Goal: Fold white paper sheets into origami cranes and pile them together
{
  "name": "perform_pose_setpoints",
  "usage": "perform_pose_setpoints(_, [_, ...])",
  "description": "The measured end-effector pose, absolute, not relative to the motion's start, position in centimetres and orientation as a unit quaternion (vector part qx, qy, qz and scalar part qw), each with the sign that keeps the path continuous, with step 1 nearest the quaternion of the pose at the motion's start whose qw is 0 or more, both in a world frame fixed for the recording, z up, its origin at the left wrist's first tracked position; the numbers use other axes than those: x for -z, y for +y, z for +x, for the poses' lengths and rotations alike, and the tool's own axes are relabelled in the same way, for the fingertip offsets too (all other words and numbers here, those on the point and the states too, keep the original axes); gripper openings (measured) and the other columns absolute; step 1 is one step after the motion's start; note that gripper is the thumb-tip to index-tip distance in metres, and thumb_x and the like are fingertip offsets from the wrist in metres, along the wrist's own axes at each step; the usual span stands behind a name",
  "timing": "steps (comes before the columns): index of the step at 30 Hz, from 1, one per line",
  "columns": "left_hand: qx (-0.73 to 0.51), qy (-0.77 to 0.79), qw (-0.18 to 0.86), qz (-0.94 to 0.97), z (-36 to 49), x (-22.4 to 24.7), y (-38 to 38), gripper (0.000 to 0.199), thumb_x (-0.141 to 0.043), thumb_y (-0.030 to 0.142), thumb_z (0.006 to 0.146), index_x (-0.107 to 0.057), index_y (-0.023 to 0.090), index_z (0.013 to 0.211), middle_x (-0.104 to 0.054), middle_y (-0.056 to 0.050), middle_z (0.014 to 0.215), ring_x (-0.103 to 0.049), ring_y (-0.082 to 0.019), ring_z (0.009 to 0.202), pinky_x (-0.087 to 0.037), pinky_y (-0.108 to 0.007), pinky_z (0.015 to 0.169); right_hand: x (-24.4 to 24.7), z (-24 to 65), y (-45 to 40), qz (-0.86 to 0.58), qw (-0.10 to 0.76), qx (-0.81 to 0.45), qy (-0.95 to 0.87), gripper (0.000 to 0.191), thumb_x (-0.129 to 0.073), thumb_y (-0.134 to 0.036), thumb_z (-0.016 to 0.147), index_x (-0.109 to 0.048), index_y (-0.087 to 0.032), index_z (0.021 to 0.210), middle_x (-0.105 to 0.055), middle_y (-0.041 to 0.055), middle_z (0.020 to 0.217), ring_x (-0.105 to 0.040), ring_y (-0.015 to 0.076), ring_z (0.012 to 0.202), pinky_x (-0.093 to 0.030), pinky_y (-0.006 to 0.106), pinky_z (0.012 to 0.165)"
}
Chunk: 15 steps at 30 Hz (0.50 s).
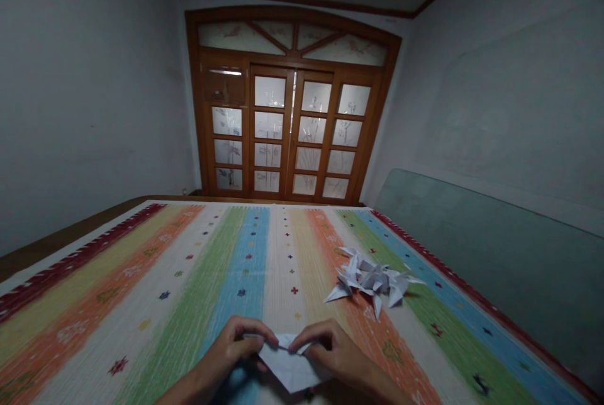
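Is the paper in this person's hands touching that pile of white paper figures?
No, the white folded paper sheet pinched between the left hand and right hand sits apart from the pile of white origami figures.

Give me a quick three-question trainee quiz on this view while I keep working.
1. What do the left hand and right hand hold between them?
2. True or false: the folded paper figures lie to the left of the hands.
3. What is the frame of the far door made of? A metal, B wood, C plastic.

Key: 1. folded white paper; 2. false; 3. B.
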State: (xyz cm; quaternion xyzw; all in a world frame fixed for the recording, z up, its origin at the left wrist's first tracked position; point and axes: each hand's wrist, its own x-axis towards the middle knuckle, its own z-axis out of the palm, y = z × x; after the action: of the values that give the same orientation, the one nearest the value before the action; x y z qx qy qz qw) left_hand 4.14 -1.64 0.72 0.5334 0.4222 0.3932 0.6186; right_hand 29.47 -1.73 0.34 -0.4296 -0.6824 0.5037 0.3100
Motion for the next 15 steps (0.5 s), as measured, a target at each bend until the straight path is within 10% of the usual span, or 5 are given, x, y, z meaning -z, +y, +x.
perform_pose_setpoints(9, [-0.4,0.438,0.574,0.564,4.6,0.4,-1.2,0.052,-0.083,0.062,0.068,-0.078,0.016,0.092,-0.074,-0.008,0.09,-0.065,-0.018,0.059,-0.054,-0.031,0.061,-0.7,28.9,-1.9,-0.438,0.332,-0.508,-0.664,0.025,-0.068,-0.034,0.076,-0.085,-0.019,0.086,-0.072,0.0049,0.074,-0.059,0.0168,0.066,-0.039,0.024,0.058])
perform_pose_setpoints(15, [-0.4,0.4,0.609,0.557,4.4,0.6,-1.1,0.059,-0.08,0.068,0.072,-0.08,0.017,0.103,-0.071,-0.008,0.087,-0.067,-0.021,0.069,-0.056,-0.032,0.063,-0.4,29.1,-1.8,-0.417,0.336,-0.547,-0.643,0.051,-0.07,-0.035,0.076,-0.069,-0.018,0.124,-0.063,-0.003,0.066,-0.055,0.0143,0.057,-0.037,0.022,0.053])
